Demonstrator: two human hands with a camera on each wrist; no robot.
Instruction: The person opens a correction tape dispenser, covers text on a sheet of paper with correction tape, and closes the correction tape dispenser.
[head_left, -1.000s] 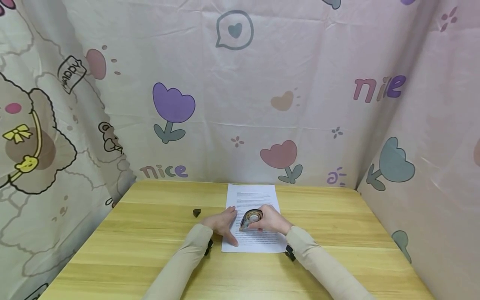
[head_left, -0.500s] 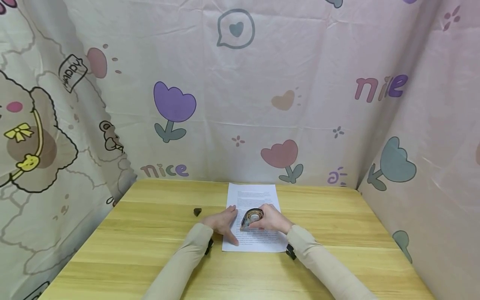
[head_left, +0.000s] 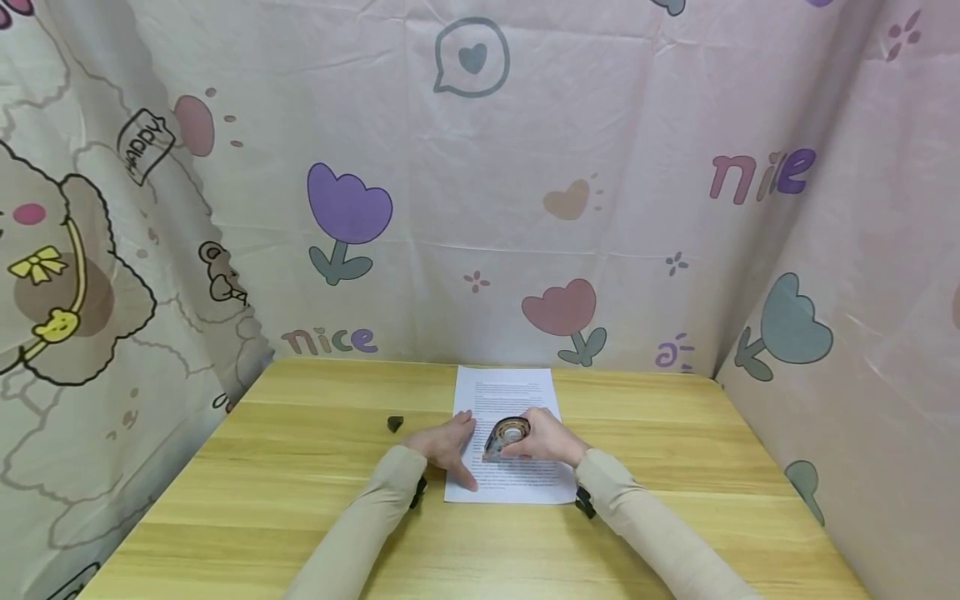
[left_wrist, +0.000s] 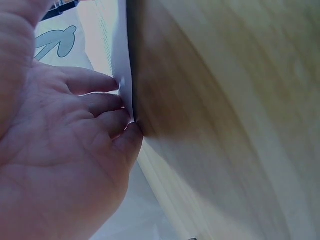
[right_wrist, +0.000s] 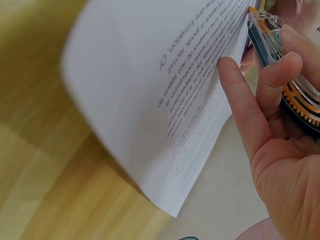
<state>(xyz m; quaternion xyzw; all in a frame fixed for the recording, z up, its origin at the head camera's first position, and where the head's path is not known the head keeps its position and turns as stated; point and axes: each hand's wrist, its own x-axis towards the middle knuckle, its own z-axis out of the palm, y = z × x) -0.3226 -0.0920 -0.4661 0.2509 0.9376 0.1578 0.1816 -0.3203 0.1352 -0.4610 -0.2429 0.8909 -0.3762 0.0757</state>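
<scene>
Right grip (head_left: pixel 551 437) grasping clear teardrop-shaped plastic tape dispenser (head_left: pixel 507 437), orange gear inside, over white printed paper sheet (head_left: pixel 517 389); tip contact unclear. Left grip (head_left: pixel 447 444) unclenched, thumb spread, resting along sheet's left edge. Small black wedge-shaped object (head_left: pixel 395 424) on yellow wood-grain bench (head_left: pixel 225 492), left of sheet.

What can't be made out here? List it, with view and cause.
Small dark piece left of the sheet: head view, too small to identify.
Printed text: head view, too small to read.
Part of the tape dispenser: right wrist view, cut off by the right edge and covered by the right hand.
Dark object at the top: left wrist view, cut off by the top edge.
</scene>
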